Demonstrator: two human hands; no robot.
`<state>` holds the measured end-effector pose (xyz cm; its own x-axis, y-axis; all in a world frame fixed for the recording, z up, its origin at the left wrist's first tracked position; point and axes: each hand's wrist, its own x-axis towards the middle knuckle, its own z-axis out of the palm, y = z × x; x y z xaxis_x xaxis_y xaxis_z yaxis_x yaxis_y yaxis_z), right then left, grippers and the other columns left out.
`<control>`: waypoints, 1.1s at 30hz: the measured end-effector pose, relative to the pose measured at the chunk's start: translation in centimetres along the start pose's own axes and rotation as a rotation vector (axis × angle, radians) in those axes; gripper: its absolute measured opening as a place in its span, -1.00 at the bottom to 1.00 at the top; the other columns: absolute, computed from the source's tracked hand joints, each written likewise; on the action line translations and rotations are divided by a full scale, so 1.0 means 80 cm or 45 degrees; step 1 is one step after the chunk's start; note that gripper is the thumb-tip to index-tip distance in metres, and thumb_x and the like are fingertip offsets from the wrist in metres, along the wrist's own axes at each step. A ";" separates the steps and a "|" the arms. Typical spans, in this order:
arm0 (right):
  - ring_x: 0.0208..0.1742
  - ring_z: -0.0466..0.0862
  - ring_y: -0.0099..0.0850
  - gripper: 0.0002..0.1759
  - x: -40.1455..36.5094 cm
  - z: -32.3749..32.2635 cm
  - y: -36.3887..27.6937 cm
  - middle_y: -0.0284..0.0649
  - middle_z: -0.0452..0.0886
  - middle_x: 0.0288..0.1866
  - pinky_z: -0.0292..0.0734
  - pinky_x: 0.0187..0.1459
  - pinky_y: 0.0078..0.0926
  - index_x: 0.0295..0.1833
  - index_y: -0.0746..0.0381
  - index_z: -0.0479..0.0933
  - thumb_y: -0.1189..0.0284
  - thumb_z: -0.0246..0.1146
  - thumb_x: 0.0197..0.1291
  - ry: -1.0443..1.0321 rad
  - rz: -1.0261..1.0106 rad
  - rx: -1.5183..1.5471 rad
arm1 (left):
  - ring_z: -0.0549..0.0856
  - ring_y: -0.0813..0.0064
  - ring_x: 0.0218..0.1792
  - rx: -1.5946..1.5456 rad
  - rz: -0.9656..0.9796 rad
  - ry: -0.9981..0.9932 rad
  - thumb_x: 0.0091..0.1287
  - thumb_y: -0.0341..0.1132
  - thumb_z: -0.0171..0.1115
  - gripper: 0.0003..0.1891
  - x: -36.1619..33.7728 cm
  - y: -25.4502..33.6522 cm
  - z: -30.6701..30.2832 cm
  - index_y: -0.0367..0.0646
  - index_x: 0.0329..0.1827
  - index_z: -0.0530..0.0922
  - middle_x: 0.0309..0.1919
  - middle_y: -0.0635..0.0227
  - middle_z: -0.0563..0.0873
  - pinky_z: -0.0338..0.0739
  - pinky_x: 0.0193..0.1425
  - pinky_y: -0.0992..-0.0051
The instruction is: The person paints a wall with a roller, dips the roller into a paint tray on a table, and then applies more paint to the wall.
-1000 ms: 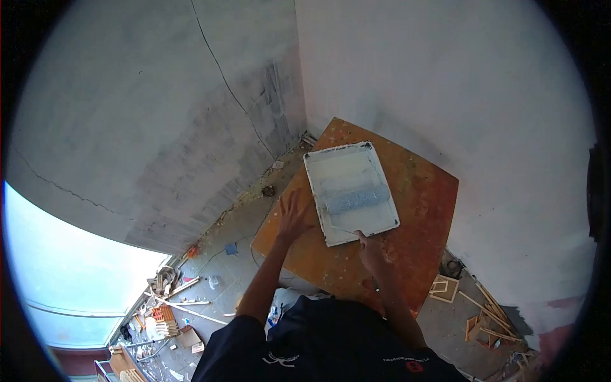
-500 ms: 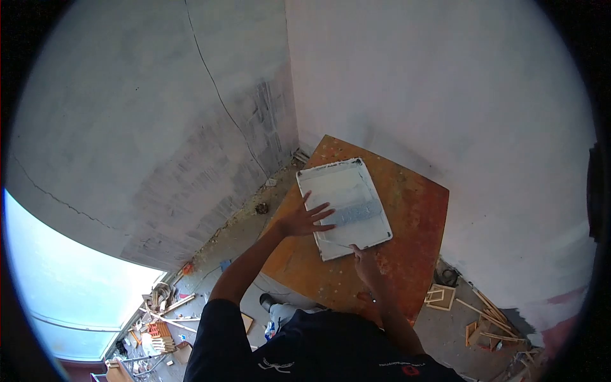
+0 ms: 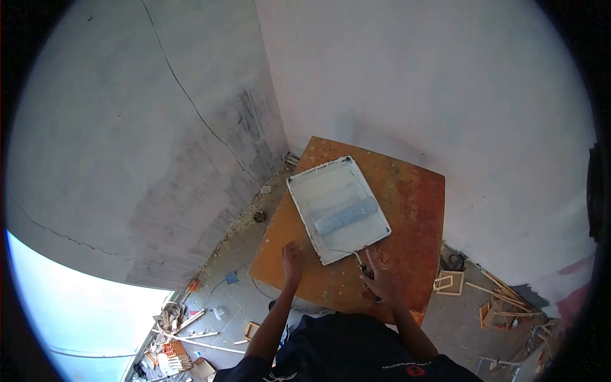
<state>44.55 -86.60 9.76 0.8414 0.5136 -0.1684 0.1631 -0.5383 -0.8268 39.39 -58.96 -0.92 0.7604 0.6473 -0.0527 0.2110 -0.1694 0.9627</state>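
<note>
A paint roller (image 3: pixel 347 218) with a fluffy, pale blue-white sleeve lies across the white paint tray (image 3: pixel 318 186). Its thin wire frame runs over the tray's near edge to a dark handle. My right hand (image 3: pixel 380 280) is at this handle, thumb over it and forefinger stretched along toward the tray. To the left of the tray's near corner, my left hand (image 3: pixel 292 260) hovers over the board, fingers loosely curled in with nothing seen in them. Whitish paint coats the tray, with dark marks on its rim.
The tray rests on a worn orange-brown tabletop (image 3: pixel 414 216) near a room corner. A cracked grey wall (image 3: pixel 191 153) stands left and a pale wall (image 3: pixel 433 83) ahead. Wood scraps (image 3: pixel 175 353) litter the floor at left, with more wood pieces (image 3: pixel 499 299) at right.
My left hand has drawn back from over the tray toward me and its fingers have curled. The right hand has shifted from the wire frame down to the handle. The view has turned slightly.
</note>
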 end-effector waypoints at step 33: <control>0.00 0.47 -0.13 -0.59 -0.035 0.050 -0.010 0.05 0.44 -0.03 0.41 -0.08 -0.27 0.24 0.24 0.23 0.47 -0.03 0.27 0.294 -0.042 -0.415 | 0.46 0.33 0.12 -0.779 -0.320 -0.331 0.34 0.11 -0.10 -0.39 0.145 -0.024 0.062 -0.20 0.27 0.29 0.13 0.18 0.46 0.29 0.22 0.38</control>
<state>40.02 -84.91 8.71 0.9206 0.3903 0.0111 0.3156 -0.7269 -0.6100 50.84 -54.83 -4.69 0.8721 0.4005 -0.2812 0.0747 0.4589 0.8853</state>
